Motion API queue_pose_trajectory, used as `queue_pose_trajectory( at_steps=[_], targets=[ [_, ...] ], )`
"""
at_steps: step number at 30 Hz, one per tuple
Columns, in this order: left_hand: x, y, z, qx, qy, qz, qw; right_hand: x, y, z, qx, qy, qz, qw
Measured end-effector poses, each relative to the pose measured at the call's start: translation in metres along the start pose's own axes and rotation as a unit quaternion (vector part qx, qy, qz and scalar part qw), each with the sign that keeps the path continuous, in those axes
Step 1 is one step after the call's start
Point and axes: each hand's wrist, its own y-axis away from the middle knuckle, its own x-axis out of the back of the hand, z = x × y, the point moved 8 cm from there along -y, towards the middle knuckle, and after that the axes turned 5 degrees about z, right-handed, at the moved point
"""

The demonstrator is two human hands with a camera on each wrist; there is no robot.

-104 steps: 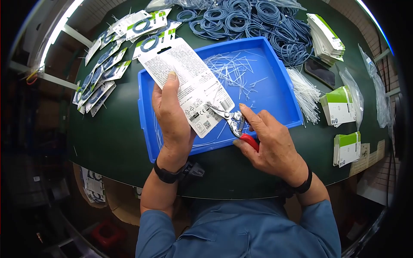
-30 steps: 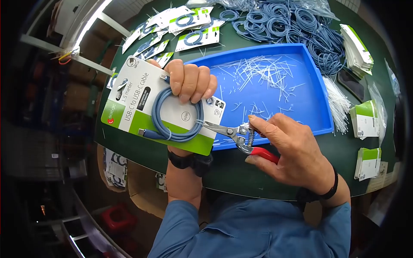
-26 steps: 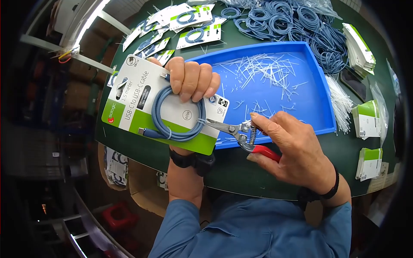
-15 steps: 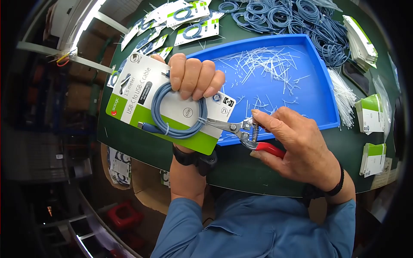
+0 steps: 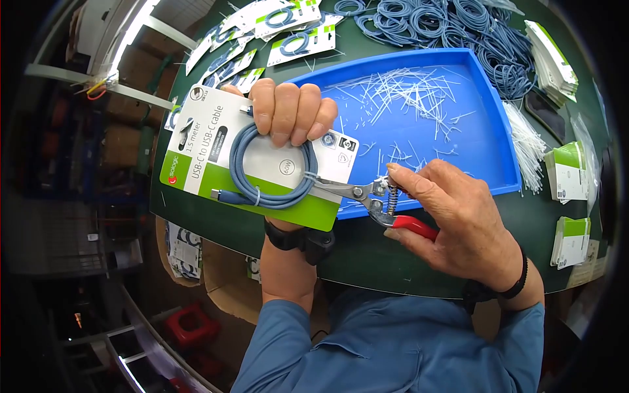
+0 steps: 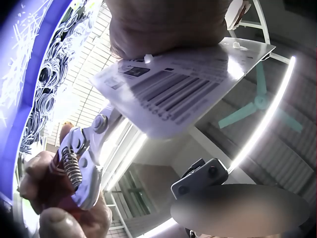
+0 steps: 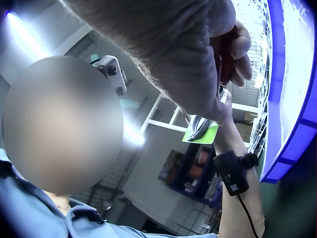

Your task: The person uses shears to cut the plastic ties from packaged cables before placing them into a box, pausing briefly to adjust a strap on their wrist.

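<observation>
My left hand (image 5: 291,112) grips a printed USB-C cable card (image 5: 208,171), its fingers curled over the front at the top edge. A coiled blue cable (image 5: 239,167) lies against the card's front, bound by thin clear ties (image 5: 257,196). In my right hand (image 5: 458,219) is a pair of spring-loaded snips (image 5: 359,192) with a red handle. Their blade tips meet the tie on the coil's right side. In the left wrist view, the back of the card shows a barcode (image 6: 173,96), with the snips' spring (image 6: 72,168) below it.
Behind the hands, a blue tray (image 5: 504,141) holds many white tie scraps (image 5: 406,92). Loose blue cable coils (image 5: 452,29) lie at the back. Finished-looking cable cards (image 5: 301,46) are heaped at left. Uncut ties (image 5: 527,147) and card stacks (image 5: 569,173) lie at right.
The card, earlier with its printed back up, now shows its cable side. During the last second both hands shift slightly right, with the snips' tips staying close to the coil's right-hand tie.
</observation>
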Motion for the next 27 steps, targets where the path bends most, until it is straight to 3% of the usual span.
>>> queue_pose_trajectory(
  at_steps=[3,6,10,19,22,23,26,27],
  targets=[
    [-0.001,0.001,-0.002,-0.007,0.002,-0.003,1.0,0.0,0.0,0.001,0.0,0.0,0.001,1.0],
    [0.002,0.004,-0.004,-0.029,0.024,0.055,0.998,0.001,0.0,0.003,0.01,0.001,0.024,1.0],
    [0.008,0.008,-0.006,-0.06,0.042,0.071,0.995,-0.001,0.0,0.003,0.009,0.029,0.026,0.999],
    [0.02,0.014,0.006,-0.114,-0.019,0.036,0.993,-0.006,0.0,0.011,-0.019,-0.008,-0.012,1.0],
    [0.034,0.016,-0.004,-0.105,-0.009,0.068,0.992,0.005,-0.004,0.012,0.005,-0.057,0.081,0.995],
    [0.034,0.016,-0.01,-0.104,0.001,0.068,0.992,0.004,-0.005,0.015,-0.001,-0.049,0.08,0.996],
    [0.031,0.02,-0.035,-0.069,0.002,0.054,0.996,-0.002,-0.006,0.037,-0.106,-0.22,0.091,0.966],
    [0.03,0.022,-0.042,-0.066,0.015,0.057,0.996,-0.004,-0.005,0.039,-0.117,-0.212,0.091,0.966]
  ],
)
